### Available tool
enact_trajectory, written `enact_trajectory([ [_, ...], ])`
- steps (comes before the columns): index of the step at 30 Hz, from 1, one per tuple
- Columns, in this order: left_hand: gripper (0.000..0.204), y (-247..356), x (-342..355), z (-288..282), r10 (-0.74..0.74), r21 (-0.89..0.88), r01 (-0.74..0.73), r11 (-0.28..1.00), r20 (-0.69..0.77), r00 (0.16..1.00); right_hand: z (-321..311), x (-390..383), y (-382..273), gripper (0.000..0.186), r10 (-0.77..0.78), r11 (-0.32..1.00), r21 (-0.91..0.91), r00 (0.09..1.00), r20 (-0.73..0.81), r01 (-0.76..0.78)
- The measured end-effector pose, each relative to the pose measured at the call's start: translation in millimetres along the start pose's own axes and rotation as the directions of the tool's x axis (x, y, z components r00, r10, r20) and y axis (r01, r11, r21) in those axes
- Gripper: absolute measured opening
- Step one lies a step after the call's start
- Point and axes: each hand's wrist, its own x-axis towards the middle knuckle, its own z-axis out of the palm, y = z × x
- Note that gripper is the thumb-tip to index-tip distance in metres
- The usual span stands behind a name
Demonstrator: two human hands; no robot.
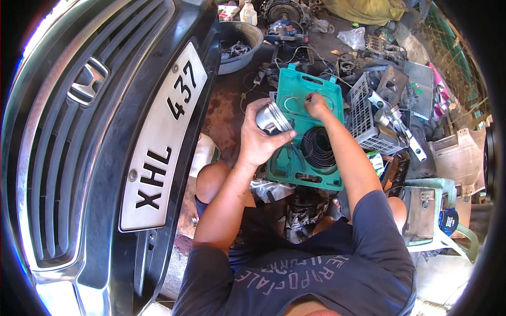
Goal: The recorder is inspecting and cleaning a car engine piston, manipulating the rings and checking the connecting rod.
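Left hand [255, 139] wrapped round a piston [270, 120], gripping it: thumb lies along the lower side near the grooved end, the other fingers bent round the far side, opened only as wide as the piston's body. Piston tilted, bright metal, grooved end turned toward the right, held above the left edge of a teal case [291, 79]. Right hand [317, 106] is over the case's lid, fingers bent inward; tips too small to make out, so cannot tell whether they are closed on anything. One thin ring [281, 105] shows in the lid, left of that hand. Case lies open in front of the knees, lid half away from the body. In its near half, below the right hand, a stack of dark rings [320, 148]; the right forearm passes just beside it. Farther right, a grey crate [363, 118] with metal parts heaped in and over it; nearer the body on that side, a pale green chair [428, 242]. To the left, a dark car front [113, 258] with grille and plate. Beyond the left hand, a grey basin [252, 39] holding metal parts; a white bottle [248, 14] stands past it.
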Motion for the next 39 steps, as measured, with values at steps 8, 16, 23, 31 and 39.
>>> enact_trajectory([
  [8, 0.065, -25.8, 5.7, -9.3, -0.119, -0.214, 0.107, 0.971, -0.046, 0.992, -78.1, -43.0, -21.2, 0.014, -0.196, 0.776, 0.593, 0.976, -0.098, 0.216],
  [16, 0.046, -10.1, 6.1, -5.7, -0.356, -0.416, 0.353, 0.838, 0.074, 0.931, -160.7, -123.3, -72.1, 0.015, -0.559, 0.776, 0.152, 0.778, -0.287, 0.613],
  [23, 0.041, 0.4, 3.2, 2.7, -0.354, -0.396, 0.351, 0.848, 0.068, 0.933, -170.2, -144.3, -79.4, 0.015, -0.565, 0.767, 0.165, 0.774, -0.285, 0.621],
  [31, 0.042, -9.6, 2.8, -0.3, -0.356, -0.464, 0.408, 0.786, 0.199, 0.913, -146.5, -151.1, -76.0, 0.006, -0.444, 0.635, 0.700, 0.896, -0.017, 0.328],
  [39, 0.055, -4.6, 0.2, 5.3, -0.304, -0.529, 0.449, 0.720, 0.341, 0.890, -94.6, -144.1, -87.4, 0.008, -0.537, 0.571, 0.533, 0.775, -0.333, 0.624],
])
